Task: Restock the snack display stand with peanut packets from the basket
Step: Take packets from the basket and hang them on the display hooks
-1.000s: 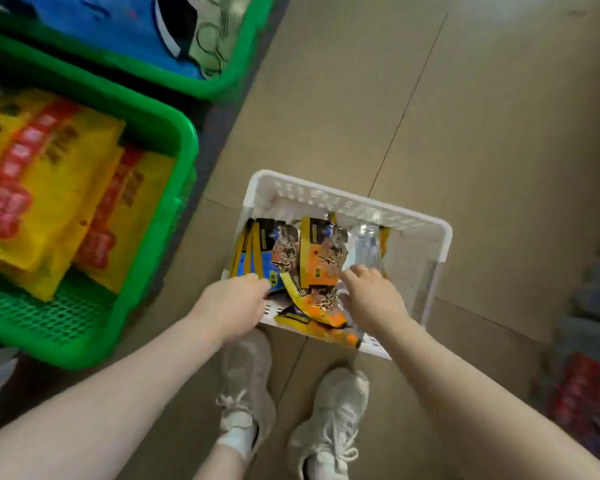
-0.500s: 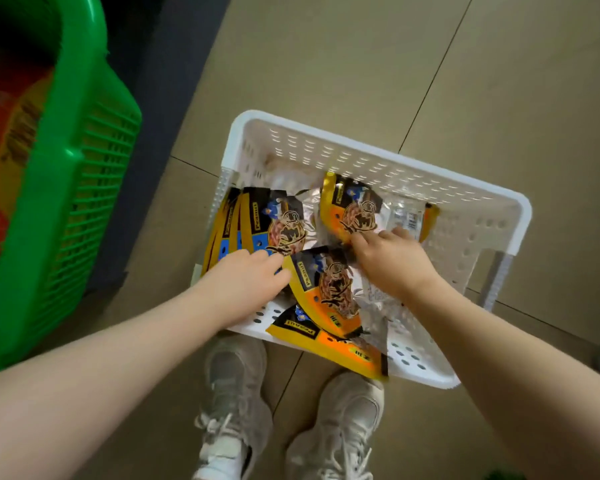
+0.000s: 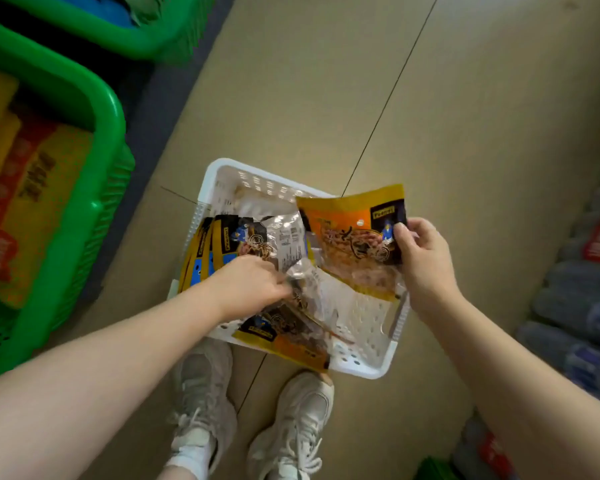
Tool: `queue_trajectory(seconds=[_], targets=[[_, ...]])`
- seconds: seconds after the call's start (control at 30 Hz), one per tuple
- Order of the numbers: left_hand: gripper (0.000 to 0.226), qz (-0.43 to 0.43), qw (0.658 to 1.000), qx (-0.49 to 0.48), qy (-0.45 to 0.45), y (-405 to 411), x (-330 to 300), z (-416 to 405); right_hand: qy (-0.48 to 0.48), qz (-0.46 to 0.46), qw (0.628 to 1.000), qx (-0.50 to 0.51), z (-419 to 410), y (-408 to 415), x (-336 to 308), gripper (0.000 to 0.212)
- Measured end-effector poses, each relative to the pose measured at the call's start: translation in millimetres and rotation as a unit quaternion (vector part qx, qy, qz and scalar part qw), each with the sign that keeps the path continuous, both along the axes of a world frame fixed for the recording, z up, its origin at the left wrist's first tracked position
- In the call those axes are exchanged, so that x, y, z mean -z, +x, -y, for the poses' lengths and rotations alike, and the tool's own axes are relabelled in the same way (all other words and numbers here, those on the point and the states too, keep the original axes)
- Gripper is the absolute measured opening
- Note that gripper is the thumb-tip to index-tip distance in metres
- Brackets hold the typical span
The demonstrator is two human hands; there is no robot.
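Smooth tan floor; right hand (image 3: 425,258) pinching glossy orange packet (image 3: 355,237), left hand (image 3: 253,284) clutching crinkly packets (image 3: 284,237).

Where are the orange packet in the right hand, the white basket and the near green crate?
orange packet (image 3: 352,233), head view: middle of its printed front.
white basket (image 3: 369,370), head view: bare near right rim.
green crate (image 3: 110,109), head view: corner of its rim.
right hand (image 3: 421,258), head view: back of hand.
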State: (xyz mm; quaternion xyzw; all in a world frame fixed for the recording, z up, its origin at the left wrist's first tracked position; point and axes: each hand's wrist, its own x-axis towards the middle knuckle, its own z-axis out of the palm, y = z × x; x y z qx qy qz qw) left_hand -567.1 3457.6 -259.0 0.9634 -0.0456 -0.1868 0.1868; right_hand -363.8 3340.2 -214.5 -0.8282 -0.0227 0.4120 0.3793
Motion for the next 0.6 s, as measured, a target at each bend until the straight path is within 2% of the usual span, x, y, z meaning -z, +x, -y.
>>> queue_trajectory(seconds=[0.1,0.27,0.37,0.43,0.5,0.6], targets=[[0.051,0.004,0.999,-0.039,0.01,-5.1,-65.2,-2.5,-0.008,-0.005,1.0,-0.007,-15.4,2.5,-60.7,0.016],[0.054,-0.024,0.981,-0.19,0.004,-21.9,-206.9,-23.3,0.015,0.039,0.998,-0.045,-46.5,10.7,-201.9,0.02],[0.018,-0.06,0.952,-0.299,0.033,-34.9,-306.4,-37.3,0.039,0.054,0.995,-0.077,-65.2,8.5,-297.0,0.018],[0.024,-0.086,0.918,-0.384,0.042,-48.3,-374.3,-41.0,0.069,0.077,0.988,-0.112,-76.1,3.7,-359.2,0.02],[0.027,-0.05,0.886,-0.459,0.045,-66.3,-442.2,-42.3,0.107,0.112,0.976,-0.153,-88.3,-3.4,-421.9,0.026],[0.024,0.08,0.844,-0.513,0.131,-107.1,-533.7,-28.0,0.181,0.154,0.949,-0.209,-100.4,-30.3,-515.4,0.028]])
